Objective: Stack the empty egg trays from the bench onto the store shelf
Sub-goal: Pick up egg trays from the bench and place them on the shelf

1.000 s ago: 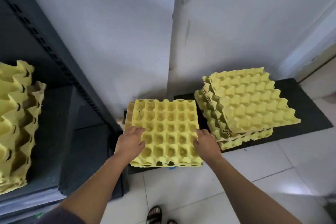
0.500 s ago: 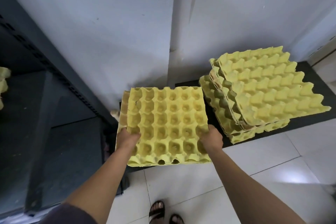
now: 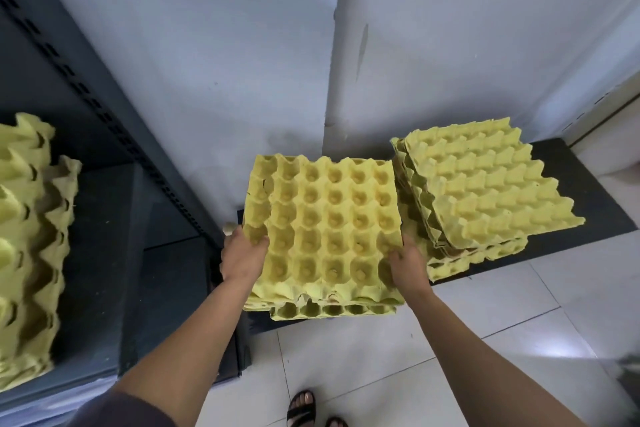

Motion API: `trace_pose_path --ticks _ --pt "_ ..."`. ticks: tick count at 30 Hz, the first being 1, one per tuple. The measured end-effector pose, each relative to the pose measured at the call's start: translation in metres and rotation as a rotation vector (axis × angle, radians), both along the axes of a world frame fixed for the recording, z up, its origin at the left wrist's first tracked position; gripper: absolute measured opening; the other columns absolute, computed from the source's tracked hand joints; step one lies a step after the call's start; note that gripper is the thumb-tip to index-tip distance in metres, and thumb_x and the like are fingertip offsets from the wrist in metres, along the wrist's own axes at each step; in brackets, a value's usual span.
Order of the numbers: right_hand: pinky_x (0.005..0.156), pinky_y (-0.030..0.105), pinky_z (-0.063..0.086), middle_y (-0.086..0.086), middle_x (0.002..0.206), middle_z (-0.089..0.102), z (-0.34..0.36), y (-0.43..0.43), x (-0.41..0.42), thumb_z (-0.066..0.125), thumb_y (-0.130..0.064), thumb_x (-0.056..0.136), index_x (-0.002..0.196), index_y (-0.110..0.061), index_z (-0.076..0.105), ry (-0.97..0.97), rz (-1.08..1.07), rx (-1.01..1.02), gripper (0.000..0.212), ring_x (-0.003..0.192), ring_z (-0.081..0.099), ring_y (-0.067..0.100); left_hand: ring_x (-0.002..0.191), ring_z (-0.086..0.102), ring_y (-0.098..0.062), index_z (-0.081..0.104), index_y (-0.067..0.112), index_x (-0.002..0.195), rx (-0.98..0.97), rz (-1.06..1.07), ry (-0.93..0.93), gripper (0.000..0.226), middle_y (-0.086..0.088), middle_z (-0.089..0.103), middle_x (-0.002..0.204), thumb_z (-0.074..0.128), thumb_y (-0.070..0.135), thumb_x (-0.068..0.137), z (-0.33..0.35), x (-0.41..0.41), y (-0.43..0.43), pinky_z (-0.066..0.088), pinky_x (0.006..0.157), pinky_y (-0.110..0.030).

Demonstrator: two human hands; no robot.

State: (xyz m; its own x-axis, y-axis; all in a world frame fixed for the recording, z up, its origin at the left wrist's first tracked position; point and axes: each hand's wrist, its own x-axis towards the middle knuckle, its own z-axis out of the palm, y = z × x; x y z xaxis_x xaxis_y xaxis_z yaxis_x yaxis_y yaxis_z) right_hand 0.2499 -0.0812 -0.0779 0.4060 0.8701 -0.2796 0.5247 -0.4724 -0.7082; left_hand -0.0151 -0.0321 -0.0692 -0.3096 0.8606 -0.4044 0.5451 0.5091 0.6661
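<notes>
Holds a bundle of yellow egg trays (image 3: 332, 218) from both sides. Left grip (image 3: 242, 258) closed on the left edge, thumb over the rim into a cup. Right grip (image 3: 408, 269) closed on the right edge near the front corner. Fingers underneath out of sight.

Carries the bundle flat, cups up, directly between the two grips. Seems to hold it just clear of a single tray (image 3: 332, 310) lying beneath on the black tabletop (image 3: 568, 191). Roughly square, so no long axis to mind, only a flat face to hold level.

Puts the store shelf (image 3: 104, 253) out to the left, beyond the left grip and well apart from the right grip, with a shelf stack of trays (image 3: 24, 246) further left again. Makes the left grip the nearer and, as judged, the leading one: a sideways carry leftward, left edge first.

Places the slotted shelf upright (image 3: 149, 152) between the left grip and the shelf bay. Probably calls for clearing that post before lowering.

Leaves a second pile of trays (image 3: 485, 191), cones up, just right of the right grip, close against the bundle's right edge. Cannot tell whether touching.
</notes>
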Motion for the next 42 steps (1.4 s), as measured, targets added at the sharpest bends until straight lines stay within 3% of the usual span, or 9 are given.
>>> trace_pose_path --ticks 5,12,18,25,31,34,36,38,42 --pt "0.084 0.027 0.041 0.014 0.113 0.061 0.044 -0.008 0.004 0.040 0.003 0.092 0.132 -0.004 0.046 -0.043 0.005 0.072 0.042 0.100 0.057 0.027 0.112 0.046 -0.034 0.047 -0.001 0.120 0.044 0.010 0.044 0.045 -0.019 0.039 0.129 0.060 0.027 0.087 0.043 0.005 -0.020 0.043 0.094 -0.044" --pt "0.094 0.034 0.044 0.016 0.119 0.061 0.090 -0.050 0.007 0.042 0.001 0.093 0.136 -0.002 0.044 -0.053 0.060 0.155 0.044 0.105 0.057 0.029 0.111 0.043 -0.027 0.047 -0.001 0.122 0.137 0.025 0.049 0.047 -0.016 0.039 0.129 0.058 0.029 0.088 0.093 0.005 -0.075 0.039 0.077 -0.032" --pt "0.090 0.033 0.043 0.018 0.116 0.060 0.117 -0.116 0.004 0.042 0.000 0.094 0.136 -0.003 0.044 -0.053 0.097 0.191 0.042 0.101 0.057 0.029 0.106 0.050 -0.035 0.046 0.003 0.123 0.173 0.139 0.057 0.045 -0.014 0.036 0.128 0.057 0.026 0.086 0.124 0.006 -0.160 0.047 0.086 -0.043" --pt "0.089 0.034 0.044 0.014 0.117 0.062 0.149 -0.187 -0.030 0.041 -0.002 0.094 0.125 -0.006 0.051 0.043 0.230 0.244 0.033 0.102 0.058 0.028 0.101 0.049 -0.033 0.045 0.003 0.126 0.270 0.273 0.054 0.047 -0.015 0.038 0.122 0.059 0.024 0.086 0.158 -0.028 -0.265 0.041 0.080 -0.036" --pt "0.096 0.033 0.040 0.012 0.135 0.052 0.179 -0.215 -0.103 0.043 -0.009 0.096 0.141 -0.008 0.040 0.096 0.433 0.254 0.045 0.119 0.051 0.028 0.093 0.038 -0.020 0.049 0.009 0.120 0.357 0.344 0.075 0.044 -0.014 0.041 0.122 0.066 0.022 0.082 0.192 -0.103 -0.345 0.037 0.077 -0.031" --pt "0.104 0.033 0.036 0.009 0.142 0.045 0.193 -0.222 -0.154 0.044 -0.011 0.096 0.144 -0.009 0.034 0.117 0.570 0.259 0.049 0.128 0.045 0.025 0.088 0.050 -0.025 0.044 0.017 0.120 0.402 0.412 0.112 0.050 -0.009 0.038 0.116 0.070 0.026 0.079 0.205 -0.147 -0.381 0.047 0.074 -0.034" --pt "0.110 0.037 0.033 0.008 0.147 0.040 0.201 -0.225 -0.194 0.044 -0.014 0.097 0.146 -0.009 0.031 0.140 0.651 0.259 0.051 0.133 0.040 0.023 0.079 0.054 -0.022 0.043 0.024 0.118 0.433 0.463 0.134 0.050 -0.005 0.037 0.110 0.071 0.028 0.078 0.211 -0.181 -0.403 0.052 0.062 -0.031" --pt "0.112 0.038 0.031 0.009 0.148 0.039 0.207 -0.227 -0.234 0.046 -0.016 0.097 0.146 -0.008 0.032 0.145 0.703 0.281 0.051 0.135 0.038 0.024 0.073 0.051 -0.014 0.045 0.026 0.117 0.463 0.514 0.127 0.048 -0.006 0.039 0.109 0.072 0.027 0.077 0.213 -0.215 -0.423 0.044 0.046 -0.022" --pt "0.109 0.040 0.034 0.008 0.144 0.044 0.215 -0.238 -0.331 0.047 -0.017 0.097 0.145 -0.011 0.034 0.191 0.789 0.302 0.050 0.131 0.042 0.024 0.071 0.046 -0.009 0.046 0.025 0.121 0.506 0.608 0.119 0.051 -0.007 0.040 0.110 0.073 0.024 0.077 0.215 -0.297 -0.460 0.038 0.045 -0.017"
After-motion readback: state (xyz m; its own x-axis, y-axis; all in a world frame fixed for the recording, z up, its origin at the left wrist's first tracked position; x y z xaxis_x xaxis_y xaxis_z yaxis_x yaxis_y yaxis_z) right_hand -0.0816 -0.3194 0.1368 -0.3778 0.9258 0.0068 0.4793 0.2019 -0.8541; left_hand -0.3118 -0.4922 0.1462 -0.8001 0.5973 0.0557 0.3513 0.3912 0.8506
